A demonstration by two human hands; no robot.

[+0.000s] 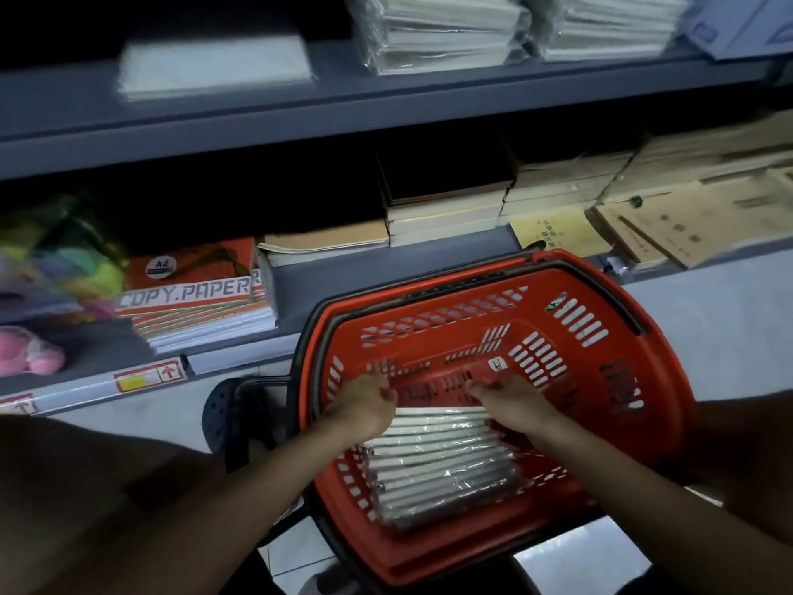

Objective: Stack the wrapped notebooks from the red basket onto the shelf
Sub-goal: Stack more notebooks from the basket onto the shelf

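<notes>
My left hand [368, 401] and right hand [510, 401] curl over the far edge of the wrapped notebooks [442, 461] lying beneath them in the red basket [600, 380], gripping both corners so the slippery bundle lifts level toward the shelf [386, 109] beyond.

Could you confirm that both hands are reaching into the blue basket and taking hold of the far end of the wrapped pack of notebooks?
Not quite: the basket is red, not blue. The head view shows the left hand and right hand at the far end of the wrapped pack of notebooks inside it.
</notes>
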